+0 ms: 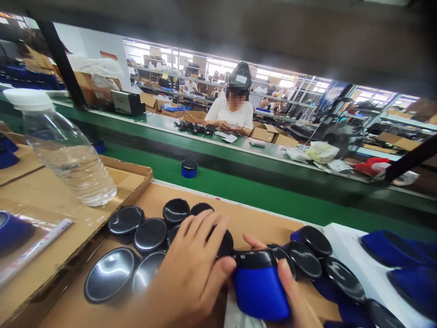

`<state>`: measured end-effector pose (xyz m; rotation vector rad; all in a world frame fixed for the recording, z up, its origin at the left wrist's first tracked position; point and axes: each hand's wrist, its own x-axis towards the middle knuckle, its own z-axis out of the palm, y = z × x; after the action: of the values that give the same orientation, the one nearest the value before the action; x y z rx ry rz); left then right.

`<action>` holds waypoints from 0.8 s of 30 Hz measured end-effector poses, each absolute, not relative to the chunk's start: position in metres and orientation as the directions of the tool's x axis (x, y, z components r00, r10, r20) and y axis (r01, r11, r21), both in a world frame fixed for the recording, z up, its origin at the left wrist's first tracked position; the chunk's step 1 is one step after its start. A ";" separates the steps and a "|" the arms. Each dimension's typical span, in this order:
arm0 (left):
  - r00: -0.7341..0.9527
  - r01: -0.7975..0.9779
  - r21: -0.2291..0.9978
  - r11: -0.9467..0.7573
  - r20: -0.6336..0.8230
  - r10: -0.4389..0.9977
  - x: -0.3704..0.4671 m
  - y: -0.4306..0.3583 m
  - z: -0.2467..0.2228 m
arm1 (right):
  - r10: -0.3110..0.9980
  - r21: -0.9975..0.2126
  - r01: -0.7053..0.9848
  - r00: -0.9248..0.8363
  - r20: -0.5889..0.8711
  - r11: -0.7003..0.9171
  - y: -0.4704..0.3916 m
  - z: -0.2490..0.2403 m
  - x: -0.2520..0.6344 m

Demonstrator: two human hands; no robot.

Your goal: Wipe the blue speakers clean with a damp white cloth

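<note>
A clear plastic water bottle with a white cap (64, 146) stands on a flat brown cardboard sheet (48, 200) at the left. Beyond it runs a long green conveyor belt (273, 191) carrying one small round blue speaker with a black top (189, 168). Across the belt, a person in a white T-shirt (232, 114) sits at a bench beside a tangle of black cables (194, 128) and open brown cardboard boxes (269, 133).

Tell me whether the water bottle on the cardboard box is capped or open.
Capped. The water bottle stands on the cardboard box with its white cap seated on top.
</note>
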<state>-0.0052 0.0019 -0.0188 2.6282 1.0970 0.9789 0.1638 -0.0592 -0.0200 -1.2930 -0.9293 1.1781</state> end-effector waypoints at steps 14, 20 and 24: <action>0.164 0.922 0.240 -0.304 0.469 0.868 -0.038 0.037 -0.005 | 0.926 -0.656 0.744 0.325 0.192 -0.125 0.059 0.007 0.182; 0.157 0.911 0.276 -0.305 0.452 0.878 -0.045 0.038 -0.003 | 0.942 -0.472 0.852 0.315 0.118 -0.226 0.125 0.013 0.184; 0.138 0.908 0.302 -0.291 0.440 0.887 -0.048 0.039 -0.001 | 0.954 -0.385 0.894 0.284 0.090 -0.230 0.120 0.017 0.152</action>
<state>-0.0479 0.0393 -0.0015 2.3970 1.8926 0.8807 0.1520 0.1198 0.0174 -2.1982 -1.6702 0.2321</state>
